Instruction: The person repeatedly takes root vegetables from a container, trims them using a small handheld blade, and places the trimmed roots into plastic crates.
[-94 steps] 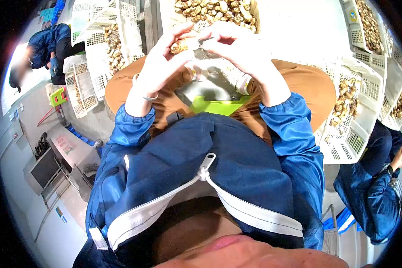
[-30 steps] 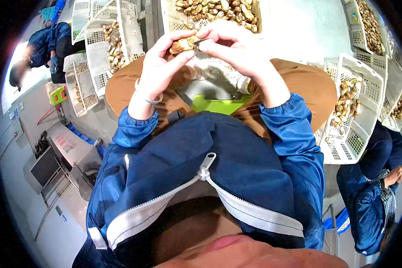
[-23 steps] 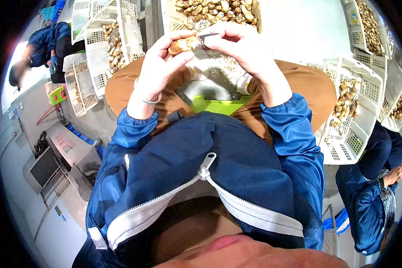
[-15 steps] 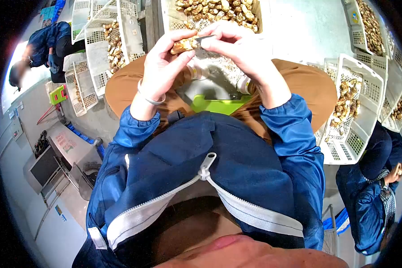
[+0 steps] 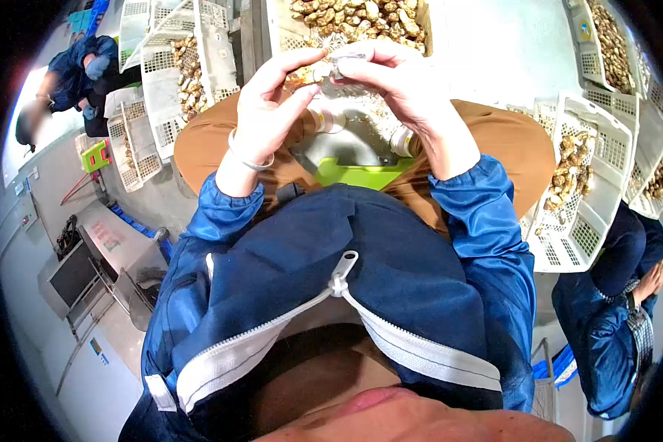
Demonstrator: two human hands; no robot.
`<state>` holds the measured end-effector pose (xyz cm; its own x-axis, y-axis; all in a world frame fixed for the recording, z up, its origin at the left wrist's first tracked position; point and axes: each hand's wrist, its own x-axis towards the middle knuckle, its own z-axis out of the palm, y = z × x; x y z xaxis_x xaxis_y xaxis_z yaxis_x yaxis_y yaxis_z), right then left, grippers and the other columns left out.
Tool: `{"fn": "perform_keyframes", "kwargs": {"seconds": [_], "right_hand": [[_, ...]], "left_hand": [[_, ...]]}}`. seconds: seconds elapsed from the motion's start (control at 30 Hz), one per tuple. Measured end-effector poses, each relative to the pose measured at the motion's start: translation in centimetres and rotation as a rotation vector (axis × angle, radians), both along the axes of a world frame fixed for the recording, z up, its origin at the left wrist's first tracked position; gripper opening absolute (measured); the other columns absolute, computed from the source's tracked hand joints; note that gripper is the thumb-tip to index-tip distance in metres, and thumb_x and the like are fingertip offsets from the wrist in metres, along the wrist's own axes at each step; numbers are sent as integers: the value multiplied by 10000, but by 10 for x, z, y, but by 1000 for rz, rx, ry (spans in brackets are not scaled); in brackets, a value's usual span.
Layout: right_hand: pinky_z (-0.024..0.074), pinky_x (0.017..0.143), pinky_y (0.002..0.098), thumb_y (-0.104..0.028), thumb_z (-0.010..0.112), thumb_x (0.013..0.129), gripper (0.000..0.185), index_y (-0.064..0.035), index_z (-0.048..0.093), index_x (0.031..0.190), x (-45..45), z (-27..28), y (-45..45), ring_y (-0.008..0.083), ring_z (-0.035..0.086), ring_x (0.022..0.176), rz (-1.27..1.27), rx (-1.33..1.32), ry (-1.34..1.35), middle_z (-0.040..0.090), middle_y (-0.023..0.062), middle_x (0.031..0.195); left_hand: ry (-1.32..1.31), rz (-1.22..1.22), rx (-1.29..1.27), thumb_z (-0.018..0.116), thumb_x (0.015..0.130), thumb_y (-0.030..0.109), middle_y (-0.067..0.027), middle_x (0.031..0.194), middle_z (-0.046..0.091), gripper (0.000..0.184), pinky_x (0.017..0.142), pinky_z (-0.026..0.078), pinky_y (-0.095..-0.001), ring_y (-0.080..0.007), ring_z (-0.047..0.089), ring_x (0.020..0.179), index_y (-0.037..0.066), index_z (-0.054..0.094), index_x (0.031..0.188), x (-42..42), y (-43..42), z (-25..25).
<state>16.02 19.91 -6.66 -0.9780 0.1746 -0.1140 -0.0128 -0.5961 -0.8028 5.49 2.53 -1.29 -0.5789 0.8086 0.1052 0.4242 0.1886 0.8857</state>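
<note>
My left hand [image 5: 272, 99] is closed around a stubby brown-and-cream piece [image 5: 309, 76] that looks like a mushroom or root. Its paler end points toward my right hand [image 5: 398, 85]. That hand pinches a small metal blade [image 5: 348, 57] with thumb and fingers, right beside the pale end. Whether the edge touches the piece I cannot tell. Both hands are raised above my lap, close together. Behind them stands a crate [image 5: 287, 37] heaped with similar brown pieces [image 5: 361, 18].
Pale shavings [image 5: 372, 110] lie below my hands, near a green object [image 5: 353, 174] between my knees. Crates of brown pieces stand left [image 5: 158, 70] and right [image 5: 611, 155]. One person [image 5: 88, 70] is at far left, another [image 5: 611, 324] at lower right.
The blade in my right hand has turned, its flat side now catching the light. My left hand keeps its grip on the piece. The left co-worker's gloved hand has moved up.
</note>
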Motion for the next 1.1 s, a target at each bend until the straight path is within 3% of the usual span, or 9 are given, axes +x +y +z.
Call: {"fn": "perform_keyframes", "kwargs": {"seconds": [0.07, 0.2, 0.3, 0.47, 0.63, 0.77, 0.9, 1.0, 1.1], "right_hand": [[527, 747, 220, -143, 688, 894, 180, -20, 704, 1025, 4, 4, -2, 98, 647, 800, -8, 160, -29, 698, 30, 899], [521, 647, 216, -136, 677, 904, 145, -9, 689, 974, -1, -4, -5, 102, 653, 760, 7, -260, -15, 703, 73, 876], [556, 852, 298, -149, 669, 917, 158, 1, 683, 966, -2, -11, -9, 172, 687, 894, 112, -187, -117, 701, 107, 971], [418, 612, 318, -289, 656, 873, 267, -40, 601, 794, 6, -14, -6, 163, 507, 624, 123, 825, -113, 555, 64, 675], [456, 632, 377, -341, 574, 896, 331, -39, 606, 764, 7, -12, -5, 277, 585, 664, 213, 979, -113, 588, 141, 699], [480, 661, 439, -321, 535, 894, 316, -35, 614, 784, 3, -29, -8, 371, 621, 741, 298, 1174, -95, 613, 199, 750], [494, 688, 463, -259, 550, 881, 259, -32, 610, 773, -6, -48, -10, 383, 629, 755, 259, 1173, -59, 617, 198, 744], [505, 687, 443, -204, 591, 863, 186, -38, 620, 784, -8, -57, -9, 363, 633, 759, 155, 1200, 1, 629, 168, 766], [512, 673, 411, -178, 611, 852, 140, -46, 637, 813, -1, -56, -12, 334, 634, 746, 17, 1189, 6, 635, 146, 792]], "left_hand": [[45, -17, -28, 649, 840, -27, -128, 1222, 634, 397, 1011, 446, -305, -198, 588, 1157, 2, 630, 1235, -1, -1, 0], [-19, -48, 16, 661, 842, -41, -121, 1247, 625, 420, 992, 469, -314, -201, 603, 1133, -7, 602, 1256, 1, -6, 2], [-448, 106, 121, 667, 847, -48, -123, 1260, 616, 442, 996, 471, -317, -196, 592, 1150, -12, 568, 1276, 4, -12, -3], [-654, 658, 542, 630, 886, -10, -103, 1073, 626, 299, 887, 512, -265, -174, 600, 954, -16, 566, 1179, -91, -74, -35], [-953, 1196, 862, 392, 1005, 161, -247, 1097, 565, 240, 904, 557, -415, -296, 596, 990, -55, 472, 1070, -165, -102, -56], [-665, 516, 237, 444, 998, 189, -213, 1231, 584, 355, 926, 535, -401, -271, 601, 1037, -57, 516, 1244, -135, -16, -110], [339, -82, -1017, 477, 965, 126, -98, 1201, 669, 275, 972, 485, -390, -267, 580, 1197, 96, 673, 1155, -152, 46, -214], [854, -439, -1313, 678, 819, 100, -129, 1269, 628, 435, 983, 475, -367, -299, 602, 1142, 73, 601, 1247, -158, 52, -252], [1058, -502, -1323, 686, 796, 98, -92, 1288, 596, 473, 995, 461, -372, -262, 534, 1229, 99, 583, 1258, -155, 51, -253]]}}
